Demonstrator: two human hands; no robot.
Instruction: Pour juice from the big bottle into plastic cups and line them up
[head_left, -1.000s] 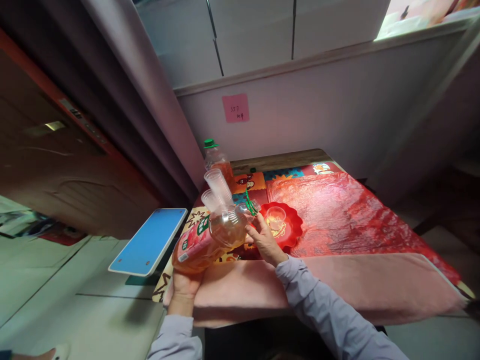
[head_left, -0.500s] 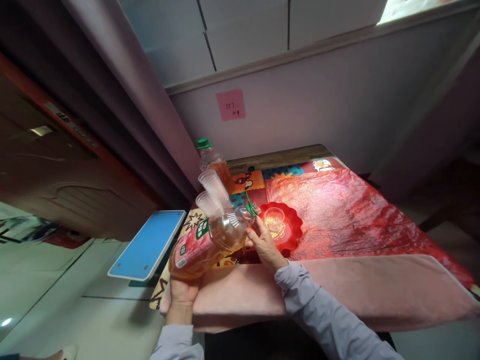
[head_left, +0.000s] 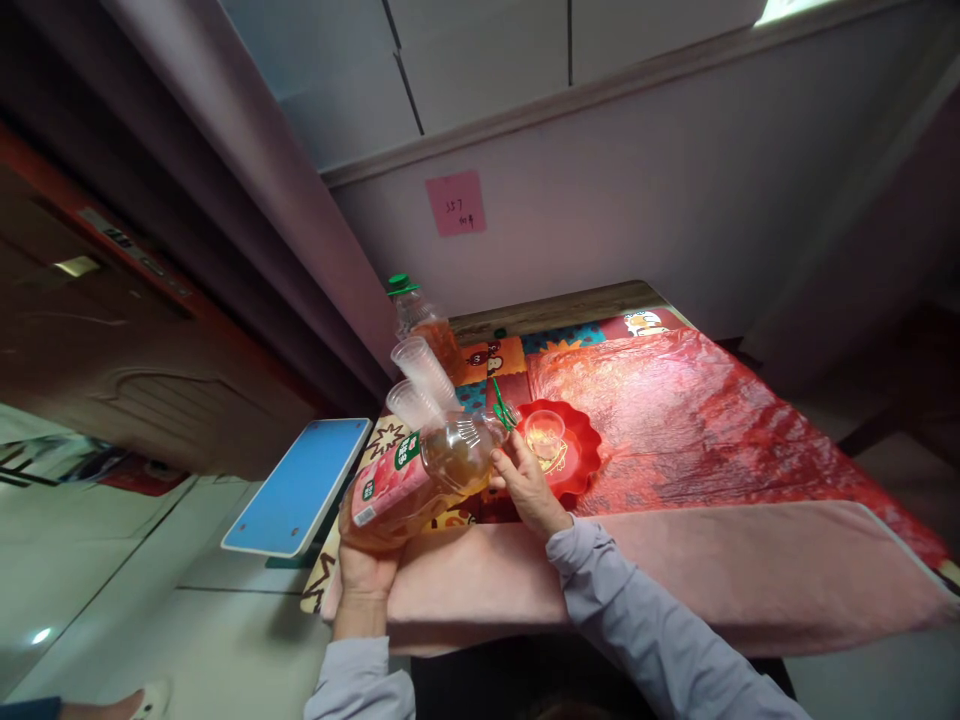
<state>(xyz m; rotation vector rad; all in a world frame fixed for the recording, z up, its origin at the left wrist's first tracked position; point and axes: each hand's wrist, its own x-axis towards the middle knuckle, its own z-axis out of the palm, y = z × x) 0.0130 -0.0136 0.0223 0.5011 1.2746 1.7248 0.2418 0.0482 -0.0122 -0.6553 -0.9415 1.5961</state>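
Observation:
A large clear juice bottle (head_left: 450, 462) with a pink label and amber liquid is tilted in both hands, its uncapped mouth to the right. My left hand (head_left: 369, 568) cups its base from below. Around the neck, my right hand (head_left: 527, 488) is closed near the green handle (head_left: 502, 405). The mouth is over the near-left side of a red scalloped tray (head_left: 592, 452), close to a clear plastic cup (head_left: 545, 432) standing in it. Whether liquid is flowing out cannot be made out.
Behind the bottle are two stacks of clear cups (head_left: 421, 368) and a second, green-capped bottle (head_left: 420, 318). A green cap (head_left: 500, 333) lies at the back. Red plastic sheeting (head_left: 697, 420) and a pink cloth (head_left: 675, 565) cover the table. A blue-topped stool (head_left: 300, 485) stands left; someone's foot (head_left: 142, 700) shows.
The bottle's base has risen slightly and the liquid sits further toward the neck. Both hands keep their hold. The camera view has shifted a little.

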